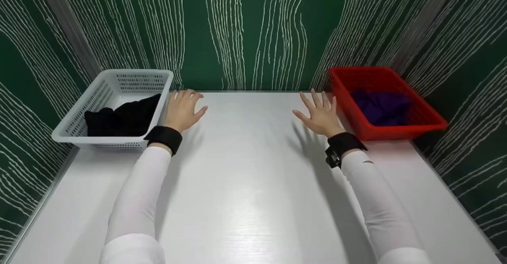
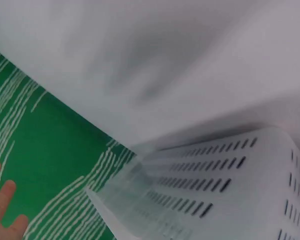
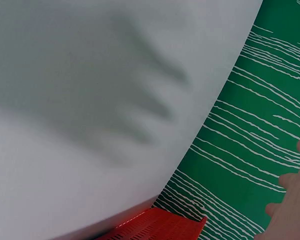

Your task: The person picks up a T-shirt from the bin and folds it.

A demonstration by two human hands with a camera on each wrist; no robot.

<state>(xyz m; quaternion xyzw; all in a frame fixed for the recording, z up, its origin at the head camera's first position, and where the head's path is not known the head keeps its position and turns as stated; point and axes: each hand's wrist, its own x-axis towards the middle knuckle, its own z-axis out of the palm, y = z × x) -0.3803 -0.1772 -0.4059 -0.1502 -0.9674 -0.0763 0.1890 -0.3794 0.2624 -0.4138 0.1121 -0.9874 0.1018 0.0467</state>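
Observation:
My left hand hovers over the table beside the right rim of a white plastic basket, its fingers stretched out and holding nothing. Black cloth lies bunched inside that basket. On the other side, my right hand is spread wide above the table, next to the left wall of a red plastic basket. Crumpled purple cloth sits in the red basket. In the left wrist view the slotted wall of the white basket fills the lower right, with a few fingertips at the left edge.
The white table stretches between the two baskets and toward me. Green walls with white wavy lines enclose its back and both sides. Black bands with small cameras wrap both wrists, and hand shadows fall on the tabletop.

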